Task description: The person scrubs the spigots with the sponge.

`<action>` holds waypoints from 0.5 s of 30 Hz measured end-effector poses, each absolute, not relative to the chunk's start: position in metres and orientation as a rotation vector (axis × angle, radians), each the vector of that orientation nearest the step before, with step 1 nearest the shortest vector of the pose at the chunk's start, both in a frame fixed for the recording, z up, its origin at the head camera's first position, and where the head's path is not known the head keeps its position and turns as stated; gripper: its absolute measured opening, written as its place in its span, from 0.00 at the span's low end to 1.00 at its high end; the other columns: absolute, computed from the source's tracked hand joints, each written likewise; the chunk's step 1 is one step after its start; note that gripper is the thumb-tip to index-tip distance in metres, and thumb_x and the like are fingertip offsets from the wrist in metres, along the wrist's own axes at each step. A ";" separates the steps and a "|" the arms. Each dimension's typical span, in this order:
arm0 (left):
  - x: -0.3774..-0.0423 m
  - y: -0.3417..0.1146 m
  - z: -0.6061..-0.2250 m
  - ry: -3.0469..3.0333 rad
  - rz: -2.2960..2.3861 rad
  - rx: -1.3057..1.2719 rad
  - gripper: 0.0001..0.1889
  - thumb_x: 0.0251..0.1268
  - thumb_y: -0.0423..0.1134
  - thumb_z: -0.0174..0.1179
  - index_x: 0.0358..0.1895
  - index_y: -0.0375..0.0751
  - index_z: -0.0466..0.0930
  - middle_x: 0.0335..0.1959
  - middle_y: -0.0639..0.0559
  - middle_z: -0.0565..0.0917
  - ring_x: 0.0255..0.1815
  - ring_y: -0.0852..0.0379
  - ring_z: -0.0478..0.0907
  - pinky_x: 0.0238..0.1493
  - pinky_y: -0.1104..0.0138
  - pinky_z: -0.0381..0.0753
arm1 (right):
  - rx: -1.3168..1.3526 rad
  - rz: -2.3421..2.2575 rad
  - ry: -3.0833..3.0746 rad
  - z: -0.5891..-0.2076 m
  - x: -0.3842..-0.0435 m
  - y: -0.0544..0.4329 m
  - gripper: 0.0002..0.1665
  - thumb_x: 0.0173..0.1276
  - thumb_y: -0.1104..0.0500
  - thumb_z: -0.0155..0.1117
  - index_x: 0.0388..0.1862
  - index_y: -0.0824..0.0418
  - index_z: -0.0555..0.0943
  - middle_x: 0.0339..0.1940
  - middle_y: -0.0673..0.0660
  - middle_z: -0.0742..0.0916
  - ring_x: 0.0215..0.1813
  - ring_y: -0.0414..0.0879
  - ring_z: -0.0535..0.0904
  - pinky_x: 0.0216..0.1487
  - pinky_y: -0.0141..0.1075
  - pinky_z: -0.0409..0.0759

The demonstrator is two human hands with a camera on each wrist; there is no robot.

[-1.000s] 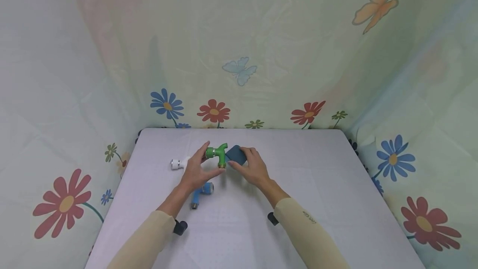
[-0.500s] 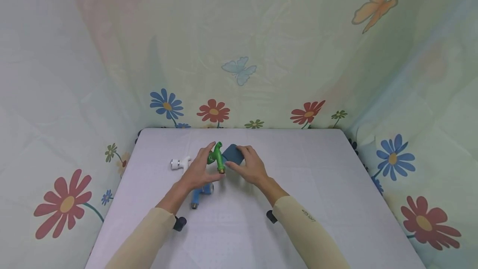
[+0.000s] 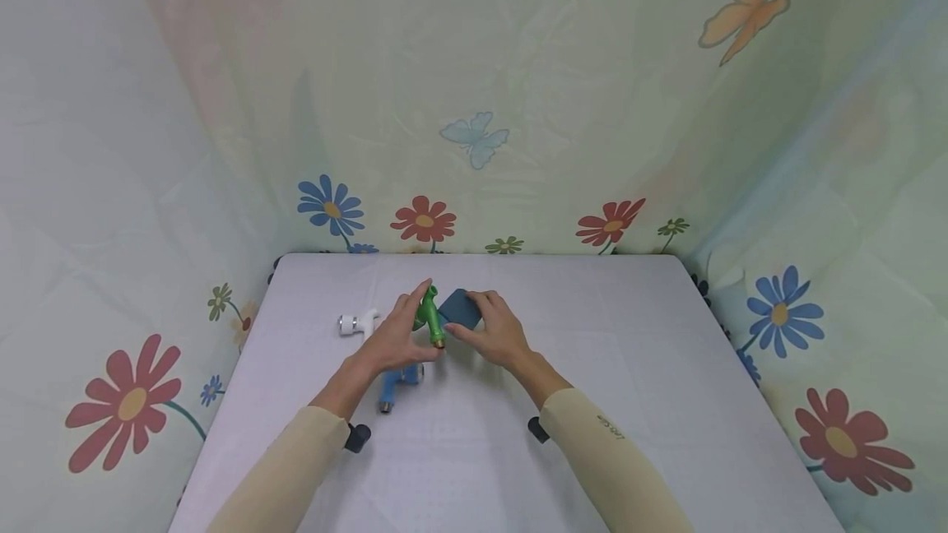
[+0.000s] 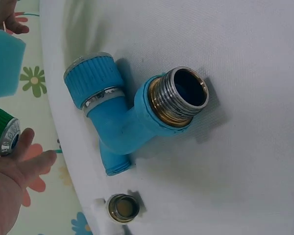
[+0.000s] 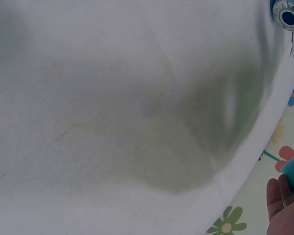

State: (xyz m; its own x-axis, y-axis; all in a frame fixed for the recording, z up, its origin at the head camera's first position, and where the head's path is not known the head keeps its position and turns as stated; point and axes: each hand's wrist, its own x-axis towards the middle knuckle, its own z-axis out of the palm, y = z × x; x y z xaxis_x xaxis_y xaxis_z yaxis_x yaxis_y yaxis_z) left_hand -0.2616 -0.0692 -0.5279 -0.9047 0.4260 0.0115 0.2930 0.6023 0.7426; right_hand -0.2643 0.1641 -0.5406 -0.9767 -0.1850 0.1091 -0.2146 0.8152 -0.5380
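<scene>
My left hand [image 3: 390, 341] grips a green garden tap [image 3: 432, 317] above the table, its brass threaded end pointing down toward me. In the left wrist view the tap's green knob [image 4: 1, 129] shows beside the fingers. My right hand [image 3: 499, 336] pinches a teal square pad [image 3: 461, 308] with rounded corners between thumb and fingers. The pad's left edge is right at the green tap. Beneath my left forearm a blue tap [image 3: 391, 391] lies on the table; up close, its ribbed knob and metal thread [image 4: 174, 98] show. A white tap [image 3: 359, 323] lies left of the left hand, partly hidden by it.
A white cloth covers the table [image 3: 607, 352], whose far edge meets a curtain [image 3: 578, 105] printed with flowers and butterflies. The curtain also stands on both sides. A black wrist camera [image 3: 358, 438] sits under the left sleeve, another [image 3: 538, 430] under the right.
The green tap has turned in my left hand, from side-on with its knob showing to a narrower view, knob hidden behind the fingers. The right hand and pad have shifted slightly left.
</scene>
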 end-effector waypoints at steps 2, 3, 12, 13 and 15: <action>-0.262 -0.069 -0.527 2.662 1.170 0.605 0.63 0.56 0.51 0.77 0.83 0.77 0.35 0.72 0.42 0.66 0.61 0.43 0.76 0.64 0.44 0.81 | 0.329 0.883 -2.939 -0.540 -0.264 0.164 0.53 0.63 0.24 0.64 0.78 0.53 0.70 0.70 0.59 0.77 0.66 0.54 0.76 0.67 0.51 0.82; -0.262 -0.068 -0.527 2.663 1.157 0.606 0.63 0.56 0.51 0.76 0.83 0.77 0.34 0.73 0.42 0.66 0.61 0.44 0.75 0.63 0.45 0.82 | 0.331 0.877 -2.941 -0.540 -0.264 0.164 0.53 0.63 0.24 0.64 0.78 0.53 0.70 0.70 0.59 0.77 0.66 0.54 0.76 0.67 0.51 0.82; -0.261 -0.066 -0.522 2.663 1.079 0.631 0.64 0.54 0.51 0.73 0.85 0.66 0.32 0.76 0.43 0.63 0.53 0.49 0.76 0.51 0.57 0.82 | 0.351 0.859 -2.968 -0.540 -0.264 0.163 0.52 0.64 0.24 0.64 0.79 0.51 0.69 0.69 0.58 0.77 0.65 0.52 0.76 0.65 0.49 0.83; -0.261 -0.066 -0.522 2.671 1.071 0.637 0.63 0.54 0.51 0.73 0.85 0.64 0.33 0.76 0.43 0.63 0.52 0.49 0.76 0.51 0.58 0.82 | 0.351 0.859 -2.967 -0.540 -0.264 0.163 0.52 0.64 0.24 0.64 0.79 0.51 0.69 0.69 0.58 0.77 0.65 0.52 0.76 0.65 0.49 0.83; -0.262 -0.065 -0.522 2.706 1.042 0.661 0.62 0.52 0.53 0.73 0.85 0.59 0.36 0.74 0.44 0.66 0.53 0.50 0.74 0.51 0.59 0.81 | 0.353 0.858 -2.966 -0.539 -0.263 0.163 0.52 0.64 0.24 0.64 0.79 0.51 0.69 0.69 0.57 0.77 0.65 0.52 0.76 0.66 0.49 0.83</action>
State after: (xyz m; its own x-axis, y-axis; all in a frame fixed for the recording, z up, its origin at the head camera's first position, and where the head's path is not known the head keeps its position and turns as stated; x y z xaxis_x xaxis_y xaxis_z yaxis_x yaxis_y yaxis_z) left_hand -0.2619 -0.0654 -0.5216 -0.8878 0.4603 0.0029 0.3433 0.6579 0.6704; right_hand -0.2635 0.1627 -0.5394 -0.9736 -0.2074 0.0952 -0.2262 0.8217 -0.5231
